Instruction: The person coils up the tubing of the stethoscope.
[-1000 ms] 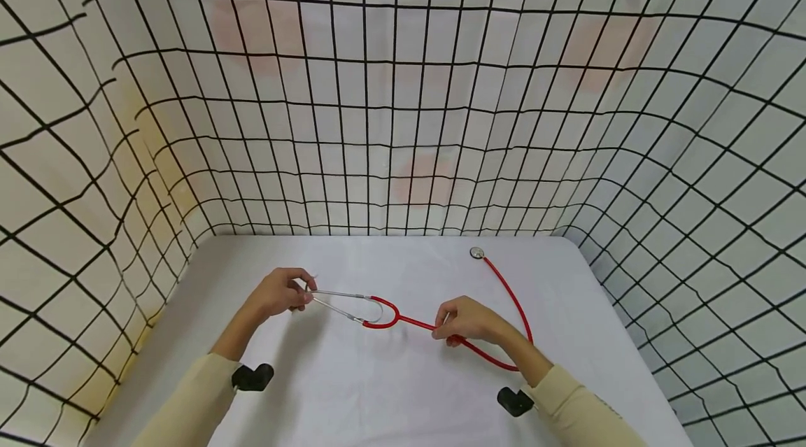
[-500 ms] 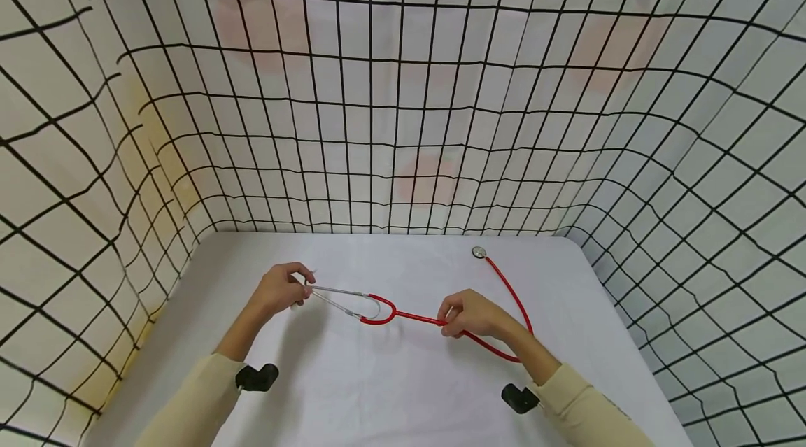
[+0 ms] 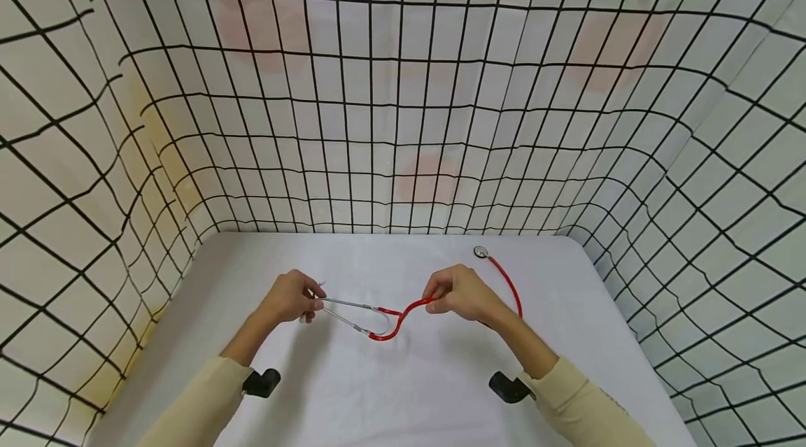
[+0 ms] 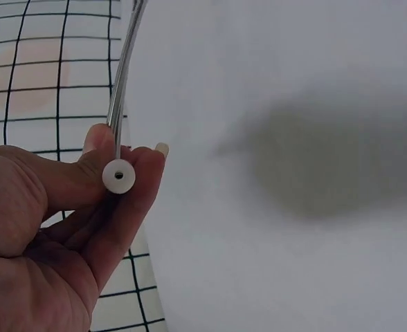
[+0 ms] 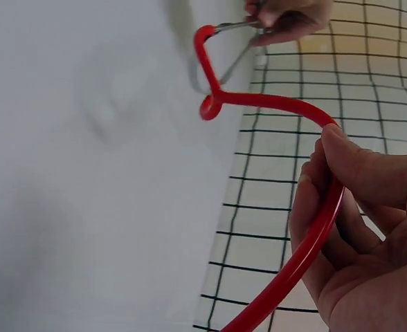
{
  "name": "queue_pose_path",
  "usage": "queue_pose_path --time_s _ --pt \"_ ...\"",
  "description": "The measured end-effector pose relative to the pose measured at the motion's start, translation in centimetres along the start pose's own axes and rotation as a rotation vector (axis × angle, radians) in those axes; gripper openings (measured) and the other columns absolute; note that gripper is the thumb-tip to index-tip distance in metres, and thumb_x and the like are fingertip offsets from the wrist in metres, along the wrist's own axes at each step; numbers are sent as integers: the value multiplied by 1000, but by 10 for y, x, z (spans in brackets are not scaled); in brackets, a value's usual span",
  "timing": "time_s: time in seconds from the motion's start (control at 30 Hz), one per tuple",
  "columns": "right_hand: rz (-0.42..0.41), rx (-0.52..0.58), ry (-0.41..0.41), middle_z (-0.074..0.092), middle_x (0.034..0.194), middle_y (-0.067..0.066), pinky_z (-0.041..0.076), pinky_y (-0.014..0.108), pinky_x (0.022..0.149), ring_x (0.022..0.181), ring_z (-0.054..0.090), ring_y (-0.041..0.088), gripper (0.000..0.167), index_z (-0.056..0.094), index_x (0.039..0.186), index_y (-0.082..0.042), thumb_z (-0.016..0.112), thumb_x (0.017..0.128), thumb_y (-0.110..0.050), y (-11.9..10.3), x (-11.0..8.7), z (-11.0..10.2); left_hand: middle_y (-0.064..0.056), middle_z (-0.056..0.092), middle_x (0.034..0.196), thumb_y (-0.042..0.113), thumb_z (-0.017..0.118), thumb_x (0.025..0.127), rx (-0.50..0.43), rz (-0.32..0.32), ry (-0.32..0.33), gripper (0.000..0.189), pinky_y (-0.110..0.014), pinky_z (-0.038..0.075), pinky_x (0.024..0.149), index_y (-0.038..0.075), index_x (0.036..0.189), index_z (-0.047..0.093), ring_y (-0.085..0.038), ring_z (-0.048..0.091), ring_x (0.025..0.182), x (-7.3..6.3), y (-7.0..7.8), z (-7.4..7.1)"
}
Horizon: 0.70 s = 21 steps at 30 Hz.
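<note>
A stethoscope with red tubing point(image 3: 390, 332) and silver ear tubes point(image 3: 348, 303) is held up between both hands over the white table. My left hand point(image 3: 293, 296) pinches the metal ear tubes near their tips; a white eartip point(image 4: 119, 177) shows by the fingers in the left wrist view. With thumb and fingers, my right hand point(image 3: 461, 293) grips the red tube just past the Y-fork, where the tube bends upward. Beyond that hand the tubing runs on, partly hidden by the forearm, to the round chestpiece point(image 3: 481, 252) lying near the table's back edge.
The white table point(image 3: 390, 398) is bordered at the back and sides by a black wire grid point(image 3: 397, 108) with pale cloth behind it. A black wrist camera point(image 3: 261, 382) sits at the left cuff and another black camera point(image 3: 508, 387) at the right.
My right hand has risen and moved toward the back, bending the red tube near the fork. My left hand has shifted slightly right and forward to the person, still pinching the ear tubes.
</note>
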State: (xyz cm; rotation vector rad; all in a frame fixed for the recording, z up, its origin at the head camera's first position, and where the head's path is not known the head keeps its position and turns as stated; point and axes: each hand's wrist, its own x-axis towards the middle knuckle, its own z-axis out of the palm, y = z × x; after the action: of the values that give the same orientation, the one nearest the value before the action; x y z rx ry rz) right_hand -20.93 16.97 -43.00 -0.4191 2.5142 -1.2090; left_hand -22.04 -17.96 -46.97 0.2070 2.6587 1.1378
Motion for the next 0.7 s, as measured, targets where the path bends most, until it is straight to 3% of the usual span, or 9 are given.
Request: queue_pose_path --time_s 0.23,0.57,0.7 --pt "-83 31 -41 74 78 1 52 35 73 77 68 18 6 77 86 -12 79 82 -8 -21 3 -13 -8 64 61 -3 73 88 30 46 -62 1 -26 52 49 -3 87 74 -16 62 51 -1 12 8" --pt "-159 147 -172 75 82 6 59 34 74 75 71 19 5 78 90 -7 77 85 -5 -42 9 -14 -7 61 65 0 67 94 -64 218 -378 12 -28 55 52 3 82 65 -14 58 55 -9 55 11" --pt "-174 197 -185 75 80 6 59 33 72 73 70 18 6 77 91 -2 76 85 -4 -40 11 -13 -9 62 68 3 67 95 -99 281 -452 10 -28 55 54 1 86 64 -13 57 56 -9 69 10"
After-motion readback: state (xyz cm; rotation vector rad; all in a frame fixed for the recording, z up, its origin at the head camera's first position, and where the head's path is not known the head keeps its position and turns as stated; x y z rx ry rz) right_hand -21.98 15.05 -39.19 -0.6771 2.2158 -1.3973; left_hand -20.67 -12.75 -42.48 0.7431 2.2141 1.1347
